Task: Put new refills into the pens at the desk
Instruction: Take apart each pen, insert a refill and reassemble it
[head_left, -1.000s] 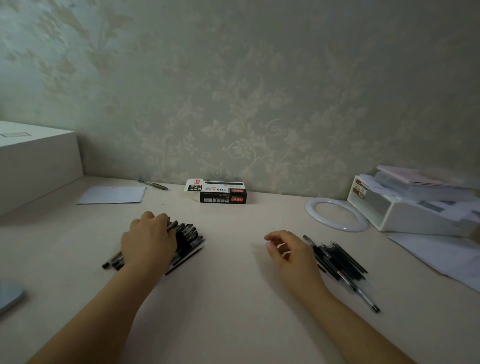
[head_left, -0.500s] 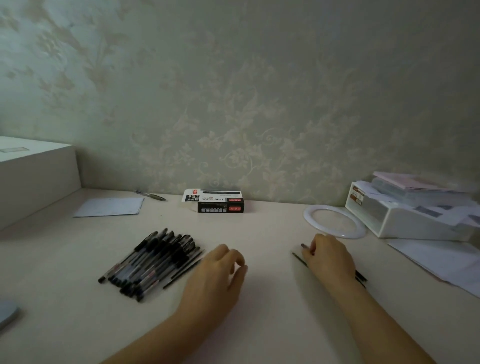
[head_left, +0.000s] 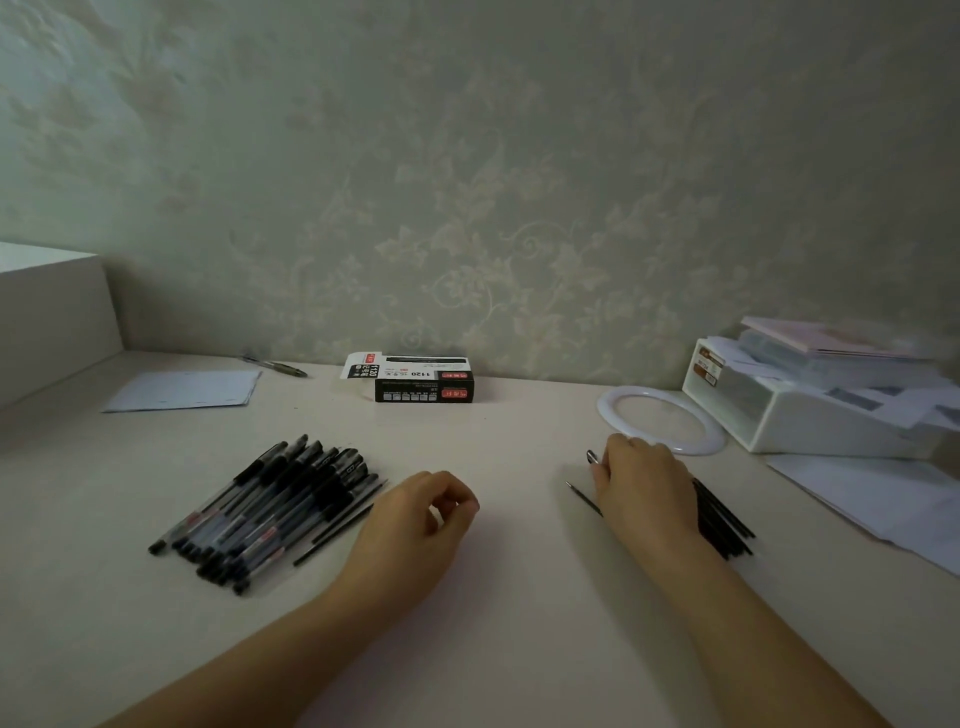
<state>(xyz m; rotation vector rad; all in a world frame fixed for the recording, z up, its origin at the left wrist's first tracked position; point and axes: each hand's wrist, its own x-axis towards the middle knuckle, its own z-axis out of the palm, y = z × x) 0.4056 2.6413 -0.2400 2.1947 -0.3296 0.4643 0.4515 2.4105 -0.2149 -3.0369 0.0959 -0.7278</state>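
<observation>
A pile of several black-capped pens (head_left: 270, 506) lies on the desk (head_left: 519, 597) at the left, with loose thin refills along its right edge. My left hand (head_left: 415, 525) rests just right of that pile, fingers loosely curled and holding nothing. A second pile of black refills (head_left: 724, 525) lies at the right. My right hand (head_left: 644, 483) lies palm down over its left part, fingers bent onto it. A dark rounded end (head_left: 592, 457) and one thin refill tip (head_left: 582, 496) stick out to the left of that hand. Its grip is hidden.
A black and white refill box (head_left: 423, 384) stands by the wall, with a lone pen (head_left: 275, 365) and a sheet of paper (head_left: 182, 389) to its left. At the right are a white ring (head_left: 660, 421), a white organiser (head_left: 810, 410) with papers, and loose sheets (head_left: 883, 499).
My left hand came off the pen pile and moved right toward the middle of the desk. My right hand moved right onto the refill pile and now covers part of it.
</observation>
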